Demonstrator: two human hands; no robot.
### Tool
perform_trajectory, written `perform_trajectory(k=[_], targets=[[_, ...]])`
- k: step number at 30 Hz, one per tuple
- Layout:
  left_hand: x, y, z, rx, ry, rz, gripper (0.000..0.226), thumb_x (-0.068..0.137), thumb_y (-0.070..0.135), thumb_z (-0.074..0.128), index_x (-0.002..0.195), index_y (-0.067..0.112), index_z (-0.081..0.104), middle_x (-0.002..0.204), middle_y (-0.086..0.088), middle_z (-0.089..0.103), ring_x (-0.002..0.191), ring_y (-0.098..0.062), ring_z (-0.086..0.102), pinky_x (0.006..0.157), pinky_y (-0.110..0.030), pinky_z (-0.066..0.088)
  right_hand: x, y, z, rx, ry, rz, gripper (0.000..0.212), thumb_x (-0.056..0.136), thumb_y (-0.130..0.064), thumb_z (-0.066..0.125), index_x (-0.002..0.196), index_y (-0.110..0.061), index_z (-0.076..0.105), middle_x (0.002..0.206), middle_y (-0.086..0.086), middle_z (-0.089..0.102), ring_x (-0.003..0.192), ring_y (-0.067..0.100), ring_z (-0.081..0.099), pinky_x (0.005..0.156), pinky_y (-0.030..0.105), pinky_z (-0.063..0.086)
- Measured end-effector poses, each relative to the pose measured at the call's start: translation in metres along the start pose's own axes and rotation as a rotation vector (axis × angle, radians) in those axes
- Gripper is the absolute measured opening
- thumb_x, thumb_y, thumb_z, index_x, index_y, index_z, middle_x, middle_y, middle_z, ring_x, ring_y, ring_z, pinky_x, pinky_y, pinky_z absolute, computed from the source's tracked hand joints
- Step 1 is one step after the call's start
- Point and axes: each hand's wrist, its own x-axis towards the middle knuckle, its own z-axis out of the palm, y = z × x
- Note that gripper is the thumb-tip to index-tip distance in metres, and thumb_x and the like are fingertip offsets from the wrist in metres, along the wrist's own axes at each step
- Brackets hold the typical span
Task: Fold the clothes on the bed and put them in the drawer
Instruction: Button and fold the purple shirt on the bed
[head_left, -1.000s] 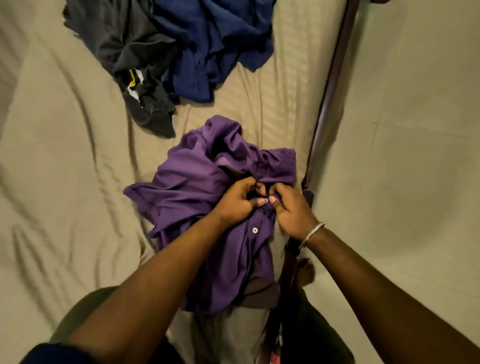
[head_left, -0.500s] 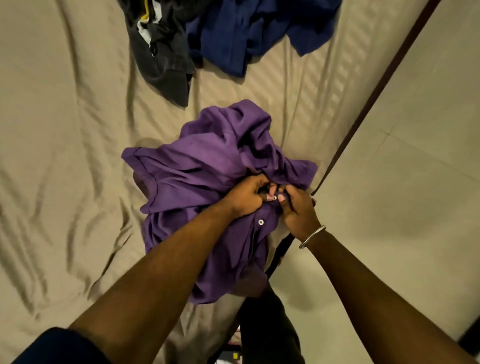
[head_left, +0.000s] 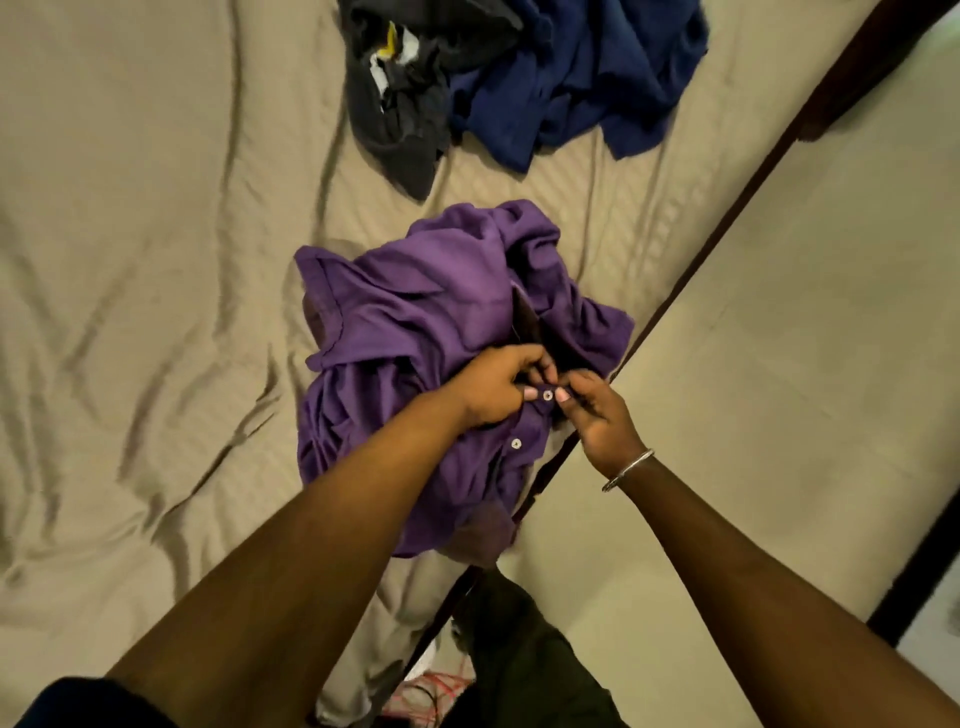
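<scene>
While the purple shirt (head_left: 415, 322) lies crumpled on the bed (head_left: 130, 260), close to the bed's right edge, the step in hand appears to be fastening its placket before folding. Left of the upper button (head_left: 547, 395), the left hand (head_left: 493, 389) pinches the placket cloth, fingers curled tight. Right of that button, the right hand (head_left: 597, 421) pinches the opposing edge, thumb and forefinger closed on fabric. Below the button sits a second button (head_left: 516, 443), untouched. Folding has not begun. Next move likely calls for spreading the shirt flat. Beyond the button, a dark garment (head_left: 405, 104) and a blue garment (head_left: 571, 78) await.
</scene>
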Motion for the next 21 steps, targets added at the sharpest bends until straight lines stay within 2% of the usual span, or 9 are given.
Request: perform_trajectory(k=[2,4,7,10,12,14,17,19,21], targets=[[-0.029,0.013,-0.004,0.112,-0.004,0.0,0.021,0.089,0.005,0.066,0.11,0.008,0.064,0.099,0.0,0.068,0.092,-0.012,0.062,0.087,-0.02,0.046,-0.014,-0.017,-0.006,-0.091,-0.024,-0.104,0.022,0.094,-0.022,0.056,0.084,-0.002,0.061,0.081,0.005,0.052,0.075,0.011,0.051,0.068,0.034,0.044],[-0.051,0.024,-0.009,0.371,-0.034,0.027,0.031,0.091,0.028,0.067,0.119,0.014,0.063,0.111,-0.002,0.068,0.102,-0.019,0.061,0.092,-0.032,0.048,-0.025,-0.037,-0.01,-0.149,-0.033,-0.18,0.024,0.092,-0.029,0.057,0.083,-0.006,0.06,0.083,0.0,0.049,0.074,0.014,0.051,0.065,0.033,0.044],[-0.098,0.041,-0.015,0.746,0.082,0.112,0.048,0.088,0.056,0.06,0.121,0.022,0.061,0.123,-0.001,0.055,0.117,-0.022,0.048,0.092,-0.038,0.044,-0.051,-0.082,-0.018,-0.178,-0.038,-0.334,0.027,0.09,-0.031,0.06,0.086,-0.004,0.06,0.093,0.002,0.048,0.082,0.018,0.052,0.072,0.032,0.046],[-0.145,0.057,-0.022,0.736,0.245,0.102,0.066,0.079,0.07,0.061,0.127,0.025,0.056,0.146,-0.008,0.039,0.133,-0.029,0.037,0.104,-0.044,0.041,-0.078,-0.133,-0.034,-0.133,-0.066,-0.446,0.032,0.089,-0.032,0.059,0.092,0.0,0.059,0.103,0.01,0.048,0.095,0.027,0.052,0.084,0.033,0.046],[-0.181,0.079,-0.03,0.628,0.299,0.065,0.071,0.077,0.074,0.054,0.127,0.023,0.053,0.147,-0.008,0.042,0.129,-0.029,0.045,0.103,-0.044,0.043,-0.1,-0.168,-0.048,-0.078,-0.093,-0.475,0.029,0.09,-0.03,0.052,0.092,-0.001,0.059,0.102,0.01,0.05,0.096,0.027,0.054,0.084,0.033,0.046],[-0.214,0.1,-0.039,0.53,0.346,0.119,0.062,0.079,0.068,0.054,0.121,0.022,0.054,0.129,0.0,0.056,0.115,-0.022,0.056,0.096,-0.038,0.046,-0.112,-0.196,-0.062,-0.122,-0.098,-0.514,0.025,0.091,-0.025,0.052,0.093,-0.002,0.061,0.098,0.008,0.055,0.092,0.024,0.057,0.082,0.032,0.047],[-0.279,0.143,-0.05,0.319,0.444,0.19,0.023,0.085,0.04,0.069,0.103,0.038,0.056,0.1,0.017,0.061,0.094,0.0,0.057,0.082,-0.024,0.043,-0.132,-0.241,-0.08,-0.288,-0.066,-0.645,0.02,0.092,-0.021,0.059,0.095,-0.002,0.065,0.098,0.007,0.058,0.09,0.016,0.058,0.083,0.027,0.05],[-0.312,0.166,-0.057,0.289,0.493,0.212,0.025,0.087,0.025,0.07,0.096,0.041,0.052,0.091,0.015,0.062,0.085,0.003,0.057,0.075,-0.023,0.041,-0.137,-0.265,-0.088,-0.328,-0.059,-0.691,0.022,0.089,-0.025,0.064,0.095,-0.004,0.067,0.108,0.01,0.056,0.1,0.014,0.057,0.091,0.021,0.047],[-0.348,0.191,-0.06,0.296,0.552,0.254,0.031,0.086,0.013,0.064,0.09,0.04,0.05,0.082,0.018,0.063,0.077,0.004,0.056,0.069,-0.022,0.04,-0.145,-0.295,-0.09,-0.339,-0.079,-0.666,0.015,0.083,-0.028,0.072,0.093,-0.017,0.066,0.124,0.013,0.049,0.121,0.015,0.049,0.099,0.021,0.04]])
